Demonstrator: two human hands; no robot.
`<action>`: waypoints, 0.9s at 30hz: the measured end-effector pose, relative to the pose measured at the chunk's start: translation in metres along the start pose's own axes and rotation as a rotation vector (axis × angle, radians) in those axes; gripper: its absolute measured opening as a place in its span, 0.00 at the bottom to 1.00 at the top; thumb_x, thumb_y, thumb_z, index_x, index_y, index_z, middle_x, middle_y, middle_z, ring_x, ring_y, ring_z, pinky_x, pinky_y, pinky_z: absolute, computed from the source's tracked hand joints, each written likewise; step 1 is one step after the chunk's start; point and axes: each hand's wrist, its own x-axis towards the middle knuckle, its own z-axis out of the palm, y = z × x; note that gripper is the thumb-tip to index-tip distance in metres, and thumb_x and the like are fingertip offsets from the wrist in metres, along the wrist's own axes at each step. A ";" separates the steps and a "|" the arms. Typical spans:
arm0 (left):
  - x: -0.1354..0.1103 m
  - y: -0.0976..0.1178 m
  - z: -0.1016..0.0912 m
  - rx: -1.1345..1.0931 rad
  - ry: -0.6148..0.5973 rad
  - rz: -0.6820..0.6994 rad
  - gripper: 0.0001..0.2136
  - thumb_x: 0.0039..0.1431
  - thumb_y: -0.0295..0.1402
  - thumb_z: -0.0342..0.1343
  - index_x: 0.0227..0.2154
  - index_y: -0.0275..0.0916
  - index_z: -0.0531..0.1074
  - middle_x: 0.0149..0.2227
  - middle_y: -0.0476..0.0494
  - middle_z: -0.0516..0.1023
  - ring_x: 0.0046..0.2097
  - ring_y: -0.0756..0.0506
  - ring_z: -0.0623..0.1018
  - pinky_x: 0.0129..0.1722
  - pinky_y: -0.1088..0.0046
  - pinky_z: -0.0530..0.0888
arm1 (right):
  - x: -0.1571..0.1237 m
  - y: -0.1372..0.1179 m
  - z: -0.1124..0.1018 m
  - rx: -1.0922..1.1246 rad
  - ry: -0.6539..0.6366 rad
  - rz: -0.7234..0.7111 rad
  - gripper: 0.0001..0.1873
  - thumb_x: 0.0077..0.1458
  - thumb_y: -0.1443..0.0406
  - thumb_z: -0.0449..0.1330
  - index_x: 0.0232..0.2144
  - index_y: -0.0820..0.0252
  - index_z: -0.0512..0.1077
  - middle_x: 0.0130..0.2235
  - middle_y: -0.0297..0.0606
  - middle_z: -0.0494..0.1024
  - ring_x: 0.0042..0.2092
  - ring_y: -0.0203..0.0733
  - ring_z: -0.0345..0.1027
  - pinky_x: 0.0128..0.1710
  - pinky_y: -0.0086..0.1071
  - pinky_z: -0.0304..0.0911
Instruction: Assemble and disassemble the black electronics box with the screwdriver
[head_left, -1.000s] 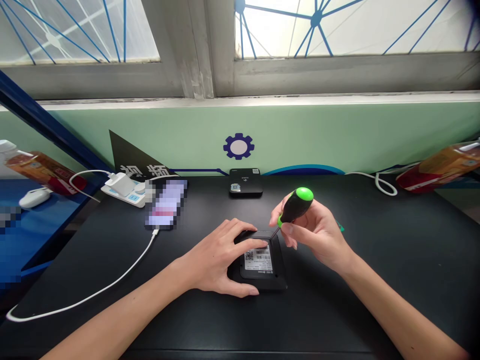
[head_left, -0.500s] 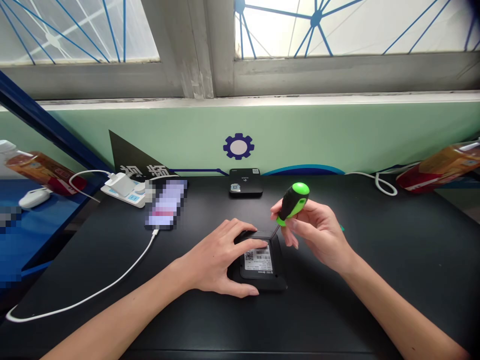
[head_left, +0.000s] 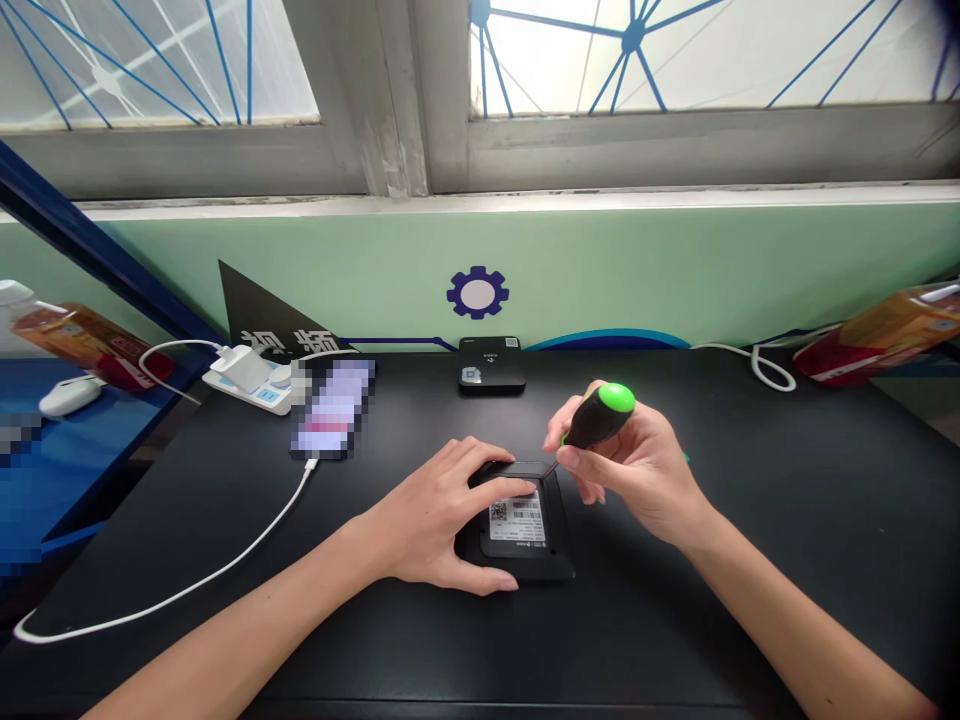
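Note:
A black set-top box [head_left: 556,560] lies on the table with its labelled underside up. My left hand [head_left: 439,510] spans it from the left, thumb along the near edge and fingers at the far edge. Its index finger presses on the white label [head_left: 517,522]. In my right hand [head_left: 637,470] is a green and black screwdriver [head_left: 600,415], pinched around its handle. The thin shaft slants down to the left and its tip meets the box near the label's upper right corner. Whether the tip sits in a screw is too small to tell.
A second black box [head_left: 491,368] stands against the green wall. Left are a phone [head_left: 334,410] on a white cable [head_left: 247,565] and a power strip [head_left: 255,385] with a charger. Drink bottles [head_left: 885,340] lie at the right and left. A white cable loop [head_left: 772,372] rests back right.
The screwdriver's handle has tilted lower, to the right and toward me, while its tip stays near the same spot. My right fingers have shifted on the handle. My left hand and the box are unmoved.

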 end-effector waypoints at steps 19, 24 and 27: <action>0.000 0.000 0.000 0.018 0.018 0.011 0.41 0.63 0.60 0.73 0.73 0.48 0.73 0.72 0.29 0.71 0.66 0.26 0.76 0.71 0.41 0.72 | -0.001 0.004 -0.006 0.074 -0.050 -0.028 0.13 0.68 0.62 0.76 0.52 0.53 0.82 0.44 0.38 0.85 0.22 0.35 0.75 0.21 0.33 0.74; 0.000 0.001 0.000 0.020 0.021 0.002 0.42 0.61 0.60 0.74 0.73 0.48 0.73 0.72 0.29 0.71 0.66 0.26 0.76 0.70 0.41 0.73 | 0.000 0.001 -0.004 0.076 -0.009 0.011 0.21 0.59 0.65 0.83 0.43 0.53 0.74 0.38 0.33 0.85 0.22 0.34 0.72 0.19 0.29 0.71; 0.000 0.000 0.000 0.016 0.016 0.002 0.42 0.61 0.60 0.74 0.73 0.49 0.72 0.72 0.29 0.71 0.66 0.26 0.76 0.71 0.41 0.73 | -0.001 0.000 -0.004 0.052 -0.007 0.011 0.22 0.59 0.65 0.83 0.38 0.54 0.71 0.38 0.33 0.86 0.21 0.34 0.72 0.19 0.30 0.70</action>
